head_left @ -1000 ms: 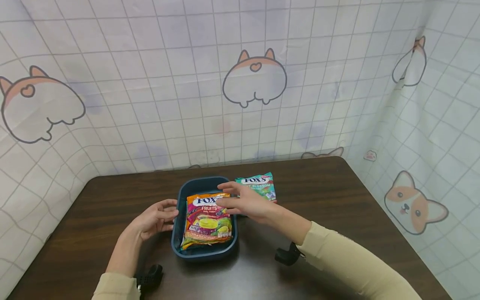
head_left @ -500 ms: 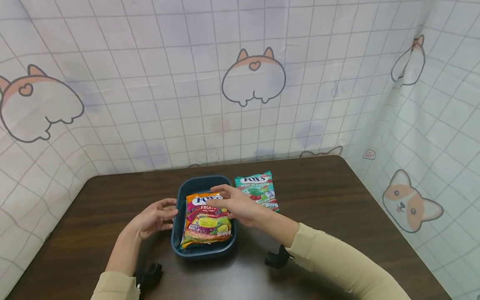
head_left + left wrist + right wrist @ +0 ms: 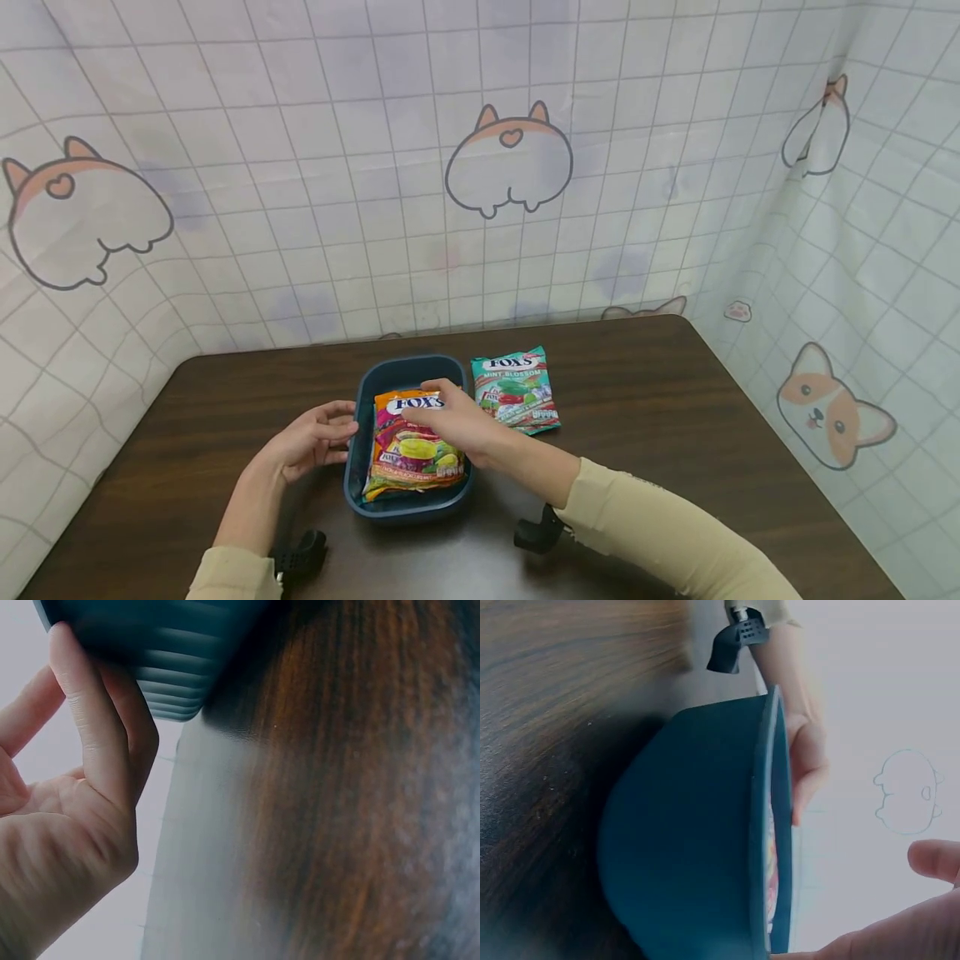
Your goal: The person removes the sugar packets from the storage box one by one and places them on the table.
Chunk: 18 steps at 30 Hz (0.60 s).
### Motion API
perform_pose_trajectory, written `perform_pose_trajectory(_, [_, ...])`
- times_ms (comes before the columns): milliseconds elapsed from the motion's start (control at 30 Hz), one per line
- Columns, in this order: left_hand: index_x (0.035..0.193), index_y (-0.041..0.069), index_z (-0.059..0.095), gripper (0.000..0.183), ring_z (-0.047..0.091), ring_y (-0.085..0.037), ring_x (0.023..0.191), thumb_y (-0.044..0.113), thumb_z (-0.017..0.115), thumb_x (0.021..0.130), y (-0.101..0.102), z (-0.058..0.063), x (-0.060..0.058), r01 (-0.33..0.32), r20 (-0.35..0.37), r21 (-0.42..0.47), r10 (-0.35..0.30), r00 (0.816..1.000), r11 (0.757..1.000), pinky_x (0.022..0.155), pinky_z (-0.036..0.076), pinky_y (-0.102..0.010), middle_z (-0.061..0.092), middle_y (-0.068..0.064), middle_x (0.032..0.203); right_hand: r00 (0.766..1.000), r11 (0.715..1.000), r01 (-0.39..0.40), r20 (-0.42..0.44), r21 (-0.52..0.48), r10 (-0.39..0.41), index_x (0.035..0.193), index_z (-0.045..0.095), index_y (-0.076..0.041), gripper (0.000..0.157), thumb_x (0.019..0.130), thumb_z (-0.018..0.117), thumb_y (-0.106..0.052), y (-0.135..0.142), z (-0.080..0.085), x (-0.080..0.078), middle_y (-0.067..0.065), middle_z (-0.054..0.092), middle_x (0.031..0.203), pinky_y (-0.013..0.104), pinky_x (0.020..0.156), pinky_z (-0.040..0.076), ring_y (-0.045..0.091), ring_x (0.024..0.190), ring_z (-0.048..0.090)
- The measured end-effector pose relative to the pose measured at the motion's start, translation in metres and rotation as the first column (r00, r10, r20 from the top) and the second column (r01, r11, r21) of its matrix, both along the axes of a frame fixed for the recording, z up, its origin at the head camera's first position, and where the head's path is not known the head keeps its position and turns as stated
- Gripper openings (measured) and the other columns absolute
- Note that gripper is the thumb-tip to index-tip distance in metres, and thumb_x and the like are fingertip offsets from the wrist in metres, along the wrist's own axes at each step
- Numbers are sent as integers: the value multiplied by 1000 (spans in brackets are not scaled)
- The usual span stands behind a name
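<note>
A dark blue plastic bin (image 3: 408, 510) with a ribbed outer wall stands on the table. Inside it lies an orange and purple bag of Fox's Fruits candy (image 3: 416, 457). My left hand (image 3: 311, 442) touches the bin's left side with its fingertips, fingers loosely bent. Over the bin's right rim reaches my right hand (image 3: 459, 423), thumb and fingers spread above the candy bag; its fingers hide part of the label. In the right wrist view, the thumb (image 3: 934, 859) is apart from the bin wall. A teal Fox's Mint Blossom candy bag (image 3: 517, 392) lies flat right of the bin.
The dark wood table (image 3: 637, 400) ends at a white gridded cloth (image 3: 360, 208) with cartoon dogs, hanging behind and at both sides. Black wrist devices (image 3: 542, 533) are worn near both sleeves.
My right hand has moved left and slightly down, from near the mint candy bag to farther over the bin, uncovering the teal bag. My left hand has stayed at the bin's left side.
</note>
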<state>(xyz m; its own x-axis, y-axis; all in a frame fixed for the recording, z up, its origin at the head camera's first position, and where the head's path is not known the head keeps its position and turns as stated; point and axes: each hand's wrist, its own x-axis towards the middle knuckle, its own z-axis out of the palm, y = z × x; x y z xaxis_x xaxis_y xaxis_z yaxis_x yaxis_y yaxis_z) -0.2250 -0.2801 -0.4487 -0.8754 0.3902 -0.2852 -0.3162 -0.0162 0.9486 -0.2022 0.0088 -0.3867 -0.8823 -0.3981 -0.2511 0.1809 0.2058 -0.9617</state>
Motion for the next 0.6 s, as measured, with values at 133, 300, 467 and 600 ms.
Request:
perform_pose_trajectory(133, [136, 1, 37, 39, 70, -14, 85, 9, 59, 104, 1, 0, 0, -7, -1, -2, 7, 1000, 1000, 76, 61, -30, 69, -6, 107, 999, 999, 33, 7, -7, -33, 150, 41, -11, 63, 98, 70, -33, 0, -3, 1, 17, 51, 137, 51, 99, 51, 33, 116, 57])
perform_pose_trajectory(300, [136, 1, 39, 39, 71, -15, 85, 9, 59, 104, 1, -1, 2, -17, 2, -2, 17, 1000, 1000, 75, 61, -30, 70, -6, 109, 998, 995, 65, 28, -69, -63, 149, 41, -10, 61, 99, 69, -30, 2, -3, 2, 18, 53, 134, 51, 98, 52, 35, 115, 60])
perform_pose_trajectory(467, [137, 1, 38, 40, 71, -15, 87, 10, 59, 105, 1, -1, 2, -24, 4, 1, 24, 1000, 1000, 75, 61, -30, 69, -6, 112, 996, 987, 83, 40, -134, -79, 150, 39, -7, 61, 100, 68, -25, 3, 0, 4, 20, 51, 137, 50, 100, 52, 38, 118, 59])
perform_pose_trajectory(600, [137, 1, 39, 40, 71, -15, 88, 10, 59, 105, 0, -1, 1, -23, 2, 3, 23, 1000, 1000, 75, 61, -30, 69, -7, 113, 994, 983, 101, 48, -155, -95, 150, 40, -6, 60, 100, 68, -24, 3, 0, 3, 21, 50, 139, 52, 104, 48, 39, 122, 56])
